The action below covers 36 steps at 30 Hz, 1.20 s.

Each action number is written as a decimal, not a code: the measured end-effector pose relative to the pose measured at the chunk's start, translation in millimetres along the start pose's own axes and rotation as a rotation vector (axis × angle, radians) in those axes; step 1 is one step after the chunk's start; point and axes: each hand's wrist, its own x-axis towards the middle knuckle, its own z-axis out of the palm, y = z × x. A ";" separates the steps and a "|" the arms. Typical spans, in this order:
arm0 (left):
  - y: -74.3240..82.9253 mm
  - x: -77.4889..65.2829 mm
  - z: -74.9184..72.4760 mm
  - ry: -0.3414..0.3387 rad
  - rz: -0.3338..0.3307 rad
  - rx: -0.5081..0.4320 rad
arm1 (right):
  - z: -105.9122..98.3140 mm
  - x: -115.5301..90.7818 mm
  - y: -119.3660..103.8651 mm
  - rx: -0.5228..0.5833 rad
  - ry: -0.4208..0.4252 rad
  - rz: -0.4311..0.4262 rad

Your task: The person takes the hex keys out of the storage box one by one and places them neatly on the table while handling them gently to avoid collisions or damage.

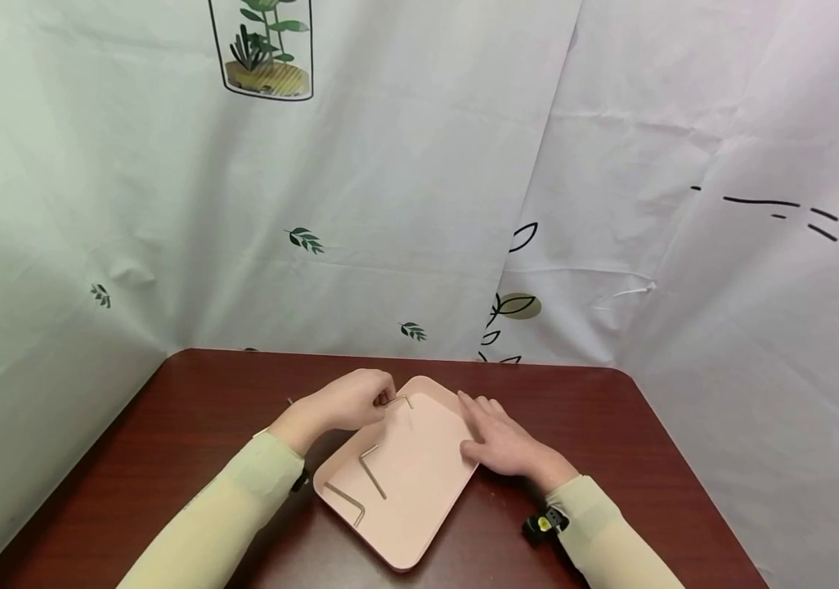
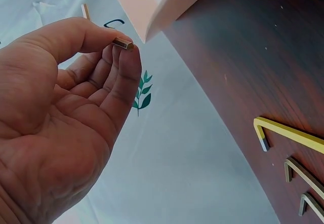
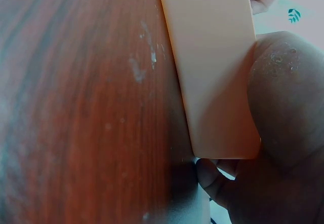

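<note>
In the head view, my left hand [image 1: 353, 399] is at the left rim of a pale pink tray [image 1: 419, 483]. Its thumb and fingertips pinch a brass-coloured hex key [image 1: 402, 399], whose bent end juts over the tray's far corner. The left wrist view shows a hexagonal end [image 2: 123, 43] of this key between thumb and finger. Two more L-shaped hex keys, one nearer the middle [image 1: 372, 474] and one by the near left wall [image 1: 347, 499], lie in the tray. My right hand [image 1: 500, 438] holds the tray's right corner, thumb on the rim and fingers round the end.
Several hex keys lie on the dark red wooden table [image 1: 567, 417] left of the tray; a yellow hex key [image 2: 288, 133] shows in the left wrist view. My left arm hides most of them in the head view. A printed white curtain [image 1: 405, 204] hangs behind the table.
</note>
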 end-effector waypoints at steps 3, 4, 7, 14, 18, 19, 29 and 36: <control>-3.0 -2.6 -0.2 0.001 -0.011 -0.008 | 0.7 0.3 0.1 0.005 0.000 0.000; -3.8 -3.6 -0.2 0.002 -0.013 -0.012 | 0.8 0.4 0.0 0.006 0.000 0.000; -5.3 -7.2 -0.4 0.009 -0.022 -0.029 | 0.9 0.5 -0.2 0.009 0.002 0.000; -4.4 -15.5 -3.6 0.053 -0.030 -0.058 | 0.1 0.5 -0.7 0.010 0.003 0.007; -6.1 -19.9 -4.5 0.083 -0.028 -0.083 | -0.7 -0.1 -1.4 0.020 -0.003 0.019; -6.5 -21.1 -4.7 0.091 -0.029 -0.091 | -0.8 -0.4 -1.5 0.023 -0.005 0.023; -11.5 -31.7 -7.0 0.170 -0.016 -0.168 | 0.1 -1.1 -0.5 0.015 -0.019 0.037; -14.1 -36.2 -10.5 0.208 -0.027 -0.220 | -0.4 -0.7 -2.0 0.021 -0.018 0.034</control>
